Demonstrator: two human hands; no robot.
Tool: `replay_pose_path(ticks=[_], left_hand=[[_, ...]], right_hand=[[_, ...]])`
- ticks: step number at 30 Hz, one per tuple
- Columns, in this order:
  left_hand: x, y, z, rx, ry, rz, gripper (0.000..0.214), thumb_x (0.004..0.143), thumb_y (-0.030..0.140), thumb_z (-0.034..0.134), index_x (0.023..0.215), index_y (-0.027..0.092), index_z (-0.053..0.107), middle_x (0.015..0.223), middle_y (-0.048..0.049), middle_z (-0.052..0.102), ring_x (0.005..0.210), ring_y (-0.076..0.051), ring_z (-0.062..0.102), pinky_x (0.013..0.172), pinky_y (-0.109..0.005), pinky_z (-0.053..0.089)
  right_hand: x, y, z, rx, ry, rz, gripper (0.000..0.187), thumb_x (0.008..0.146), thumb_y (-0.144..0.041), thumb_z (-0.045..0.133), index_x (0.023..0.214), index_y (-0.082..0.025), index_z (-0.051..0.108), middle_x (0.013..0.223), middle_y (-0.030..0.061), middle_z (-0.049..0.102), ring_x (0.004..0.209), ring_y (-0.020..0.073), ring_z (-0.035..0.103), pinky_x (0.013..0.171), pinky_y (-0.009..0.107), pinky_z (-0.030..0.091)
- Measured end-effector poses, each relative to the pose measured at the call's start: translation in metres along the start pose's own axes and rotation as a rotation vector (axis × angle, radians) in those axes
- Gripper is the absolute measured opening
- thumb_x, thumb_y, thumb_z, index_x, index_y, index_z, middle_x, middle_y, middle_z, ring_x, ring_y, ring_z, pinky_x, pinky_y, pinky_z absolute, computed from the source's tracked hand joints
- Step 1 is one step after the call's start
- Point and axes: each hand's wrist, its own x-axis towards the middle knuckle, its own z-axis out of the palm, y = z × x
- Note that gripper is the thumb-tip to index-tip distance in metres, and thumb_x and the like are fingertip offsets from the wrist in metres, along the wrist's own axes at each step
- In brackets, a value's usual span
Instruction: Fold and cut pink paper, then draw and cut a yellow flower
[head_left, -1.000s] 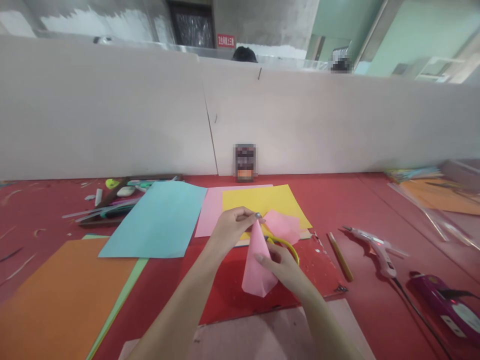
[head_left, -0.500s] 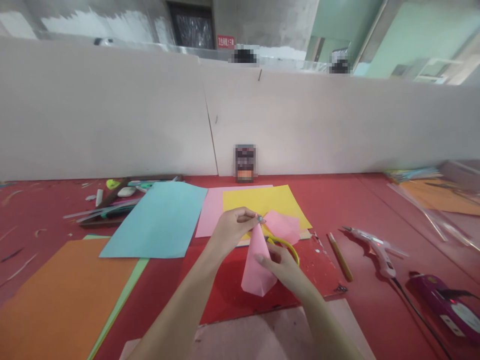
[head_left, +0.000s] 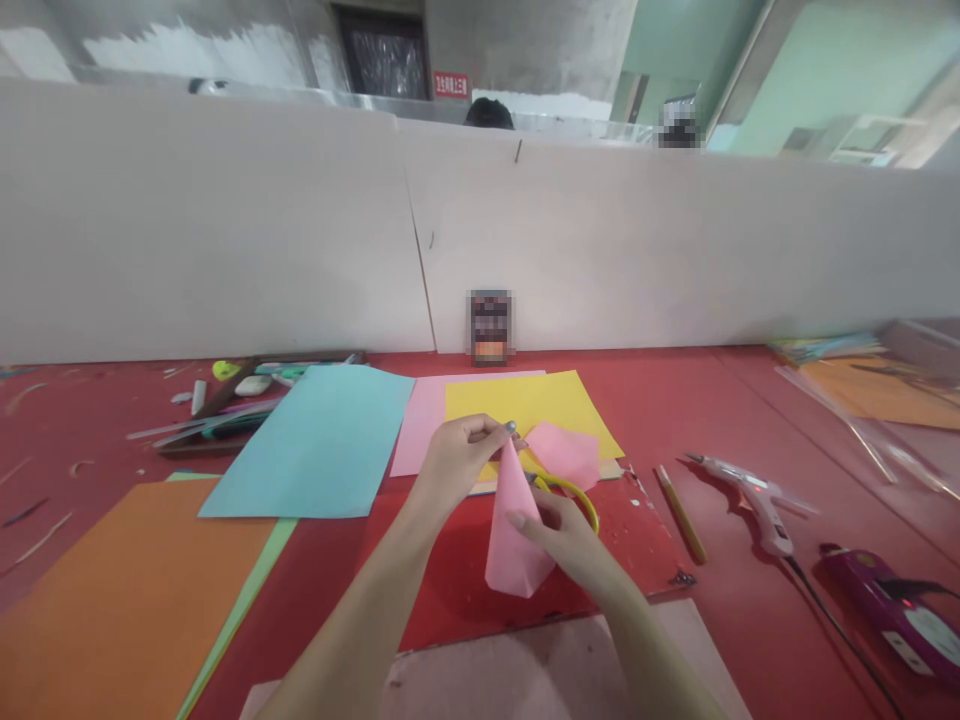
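Note:
A cone of folded pink paper [head_left: 514, 540] is held above a red board [head_left: 442, 600], its narrow tip upward and its wide end toward me. My left hand [head_left: 469, 450] pinches the tip between thumb and fingers. Around the right side of the cone is my right hand [head_left: 562, 530], thumb on the front and fingers partly hidden behind the paper. Yellow-handled scissors [head_left: 581, 492] lie just behind the right hand, their blades mostly covered. A loose piece of pink paper [head_left: 566, 452] rests beyond them on a yellow sheet [head_left: 517, 400].
Blue paper [head_left: 315, 440] and orange paper [head_left: 142, 580] lie at left, near a tray [head_left: 176, 447] of tools. On the right are a wooden-looking stick [head_left: 680, 515], a glue gun [head_left: 750, 495] with a cord, and a purple device [head_left: 889, 605]. A white partition [head_left: 637, 250] stands behind.
The cone's tip and my left fingers have shifted slightly left, and the cone has turned a little. My right hand keeps nearly the same place on it.

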Motion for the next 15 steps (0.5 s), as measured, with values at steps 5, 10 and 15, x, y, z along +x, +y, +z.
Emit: replay_pose_path(ticks=[5, 10, 15], left_hand=[[-0.0014, 0.0027, 0.001, 0.024, -0.054, 0.004, 0.021, 0.075, 0.037, 0.06, 0.076, 0.016, 0.063, 0.085, -0.0068, 0.071, 0.082, -0.021, 0.066, 0.075, -0.032, 0.052], [-0.0021, 0.0023, 0.0018, 0.072, -0.084, 0.057, 0.021, 0.077, 0.036, 0.058, 0.081, 0.017, 0.066, 0.09, -0.0065, 0.07, 0.08, -0.019, 0.065, 0.076, -0.031, 0.051], [-0.002, 0.0018, 0.0007, 0.136, -0.038, 0.061, 0.023, 0.078, 0.037, 0.054, 0.078, 0.017, 0.065, 0.089, -0.0068, 0.069, 0.081, -0.02, 0.064, 0.076, -0.031, 0.05]], right_hand=[[0.0013, -0.0018, -0.001, -0.033, 0.075, -0.011, 0.029, 0.074, -0.042, 0.059, 0.088, -0.018, 0.068, 0.088, 0.0046, 0.066, 0.087, 0.0232, 0.058, 0.071, 0.028, 0.047], [0.0023, -0.001, -0.0009, -0.007, 0.067, -0.012, 0.032, 0.074, -0.045, 0.058, 0.088, -0.017, 0.067, 0.089, 0.0058, 0.065, 0.087, 0.0235, 0.057, 0.071, 0.029, 0.047], [0.0021, 0.0005, 0.0, -0.016, 0.047, -0.029, 0.032, 0.076, -0.046, 0.056, 0.087, -0.017, 0.065, 0.084, 0.004, 0.063, 0.083, 0.021, 0.056, 0.069, 0.027, 0.046]])
